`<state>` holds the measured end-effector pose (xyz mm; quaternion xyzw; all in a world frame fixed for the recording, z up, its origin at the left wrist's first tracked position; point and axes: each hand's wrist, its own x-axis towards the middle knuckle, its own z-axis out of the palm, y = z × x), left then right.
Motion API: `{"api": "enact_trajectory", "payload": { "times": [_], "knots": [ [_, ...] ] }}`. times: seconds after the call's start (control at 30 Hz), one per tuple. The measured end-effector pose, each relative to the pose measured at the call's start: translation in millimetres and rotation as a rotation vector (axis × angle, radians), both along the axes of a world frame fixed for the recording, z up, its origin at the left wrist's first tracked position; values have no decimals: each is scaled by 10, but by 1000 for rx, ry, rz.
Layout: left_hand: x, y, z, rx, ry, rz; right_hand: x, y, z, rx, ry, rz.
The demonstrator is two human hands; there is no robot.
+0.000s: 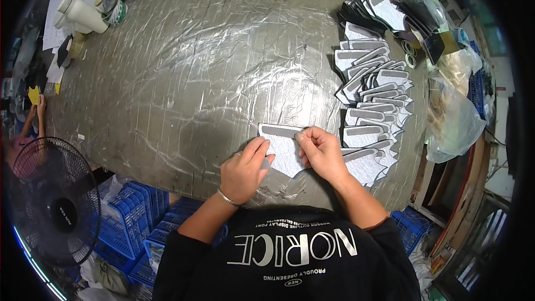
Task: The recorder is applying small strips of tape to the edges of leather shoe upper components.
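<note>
A pale speckled cut piece (285, 153) with a dark border and a pointed lower edge lies flat near the table's front edge. A dark grey strip (277, 130) runs along its top. My right hand (323, 153) is closed, thumb and forefinger pinching the strip's right end at the piece's upper right corner. On the other side my left hand (243, 170) rests its fingertips on the piece's left edge. A small rounded grey bit (267, 163) shows between its thumb and fingers; the rest of that bit is hidden by the hand.
Overlapping rows of similar pieces (372, 111) line the right side, with a thicker stack (384, 11) behind. Plastic bags (454, 117) hang beyond. Tubs (83, 8) stand far left. A black fan (56, 200) and blue crates (131, 217) flank the table's left front; another person's hands (39, 108) show there.
</note>
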<state>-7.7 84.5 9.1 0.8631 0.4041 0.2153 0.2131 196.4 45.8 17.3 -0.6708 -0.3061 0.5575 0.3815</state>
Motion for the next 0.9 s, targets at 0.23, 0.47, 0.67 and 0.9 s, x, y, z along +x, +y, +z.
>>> {"api": "enact_trajectory", "payload": {
  "times": [0.23,0.47,0.67,0.9],
  "knots": [
    [7,-5,-18,20,29,-3,-6,9,-3,-32,6,-15],
    [38,13,13,21,141,-48,-8,26,13,-26,-42,-3],
    [56,-3,22,28,145,-38,-2,18,-59,-61,-136,-11],
    [55,-1,-2,8,126,-40,-10,87,-18,-43,-427,32]
  ]
}}
